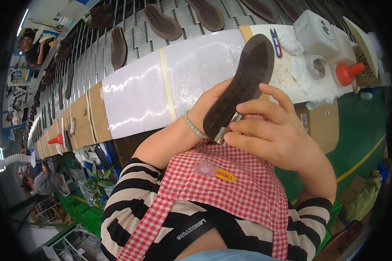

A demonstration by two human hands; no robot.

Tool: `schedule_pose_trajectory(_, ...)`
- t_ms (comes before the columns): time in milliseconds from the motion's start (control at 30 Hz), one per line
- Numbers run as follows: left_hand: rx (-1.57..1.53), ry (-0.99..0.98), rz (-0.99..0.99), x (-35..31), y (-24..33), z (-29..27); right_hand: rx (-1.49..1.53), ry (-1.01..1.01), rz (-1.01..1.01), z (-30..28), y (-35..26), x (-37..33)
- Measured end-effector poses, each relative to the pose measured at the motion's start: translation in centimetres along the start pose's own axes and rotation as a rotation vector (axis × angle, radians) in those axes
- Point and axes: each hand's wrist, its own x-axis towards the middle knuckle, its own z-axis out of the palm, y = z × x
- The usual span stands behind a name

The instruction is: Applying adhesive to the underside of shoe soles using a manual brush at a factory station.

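A dark brown shoe sole (pixel 251 61) stands tilted in front of my chest, its patterned face toward me. My left hand (pixel 208 102) holds it from behind and along its left edge; most of those fingers are hidden by the sole. My right hand (pixel 276 128) is closed over the sole's lower end. Between its fingertips and the sole is a small whitish strip (pixel 222 132), partly covered, whose kind I cannot make out. The ring and little fingers do not show clearly.
Beyond the bench sheet (pixel 139 93) runs a slatted metal conveyor (pixel 137 41) carrying several soles (pixel 162 21). To the right are thread snips (pixel 276 44), a white plastic jug (pixel 315 35), a clear jar (pixel 319 66) and a red cone-shaped nozzle (pixel 349 74). Other people work at far left.
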Motion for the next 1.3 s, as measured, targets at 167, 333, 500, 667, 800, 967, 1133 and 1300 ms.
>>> schedule_pose_trajectory(167,-0.069,-0.073,-0.015,0.2,0.2,-1.7,-0.076,-0.025,0.019,-1.8,-0.6,0.1)
schedule_pose_trajectory(333,-0.179,-0.249,0.051,0.1,0.3,-1.0,-0.151,0.151,0.275,-2.2,-1.2,-0.8)
schedule_pose_trajectory(500,-0.255,-0.225,0.066,0.3,0.8,-1.0,0.213,0.308,0.509,1.0,-1.8,-2.2)
schedule_pose_trajectory(667,-0.130,-0.237,0.243,0.3,0.6,-0.5,0.438,0.335,0.615,2.3,-2.3,-2.0)
schedule_pose_trajectory(800,-0.173,-0.230,0.215,0.3,0.5,-0.7,0.232,0.245,0.528,1.5,-1.6,-2.1)
schedule_pose_trajectory(967,-0.250,-0.268,0.097,0.1,0.3,-0.8,0.172,0.289,0.475,1.3,-1.7,-1.8)
schedule_pose_trajectory(1133,-0.177,-0.286,0.151,-0.1,-0.2,-0.6,0.038,0.364,0.515,0.9,-0.8,-2.0)
schedule_pose_trajectory(1300,-0.112,-0.215,0.160,-0.5,-0.4,0.0,0.042,0.311,0.499,0.3,-0.5,-2.2)
